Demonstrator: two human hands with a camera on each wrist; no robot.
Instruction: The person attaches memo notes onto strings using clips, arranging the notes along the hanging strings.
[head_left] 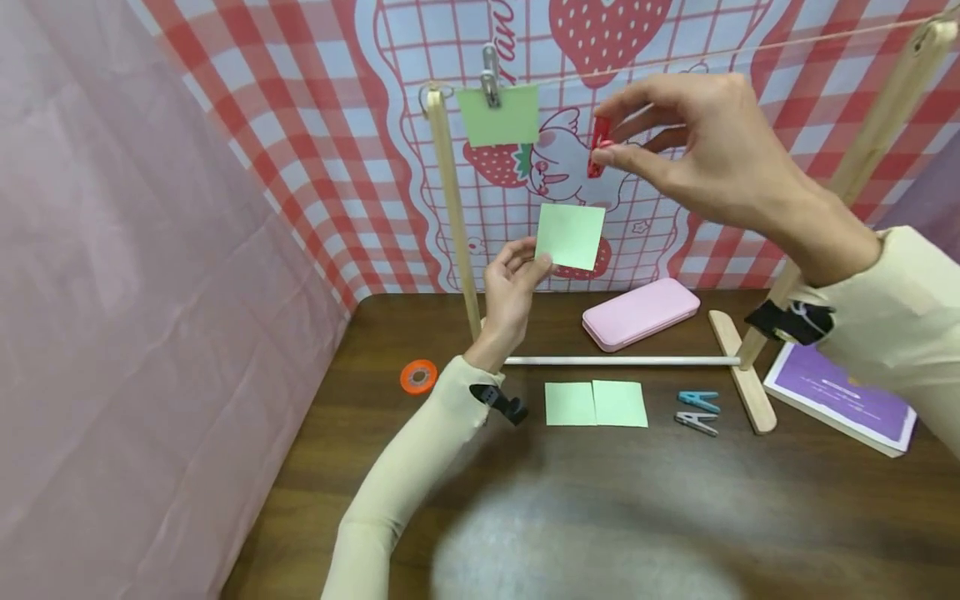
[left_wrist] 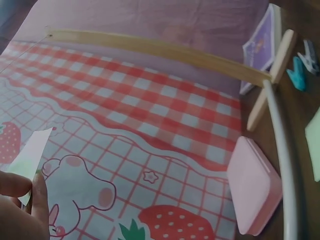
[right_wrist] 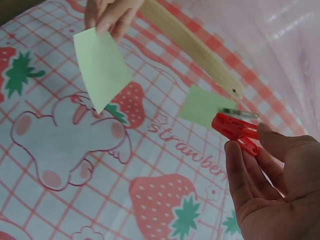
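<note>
My left hand point(head_left: 510, 287) pinches a green paper square point(head_left: 570, 237) by its lower left corner, held up below the string point(head_left: 750, 50). A red clothespin point(head_left: 598, 148) is between the thumb and fingers of my right hand point(head_left: 697, 142), just under the string and above the paper. In the right wrist view the clothespin point(right_wrist: 235, 131) is gripped at its handle end. To the left, another green paper point(head_left: 498, 117) hangs from the string by a grey clothespin point(head_left: 490, 79). Two more green papers point(head_left: 570, 404) lie side by side on the table.
Wooden posts point(head_left: 453, 208) with a white crossbar point(head_left: 622, 361) carry the string. On the table point(head_left: 570, 517) lie a blue clothespin point(head_left: 698, 401), a grey clothespin point(head_left: 696, 422), a pink case point(head_left: 641, 314), an orange ring-shaped roll point(head_left: 418, 377) and a purple book point(head_left: 840, 400).
</note>
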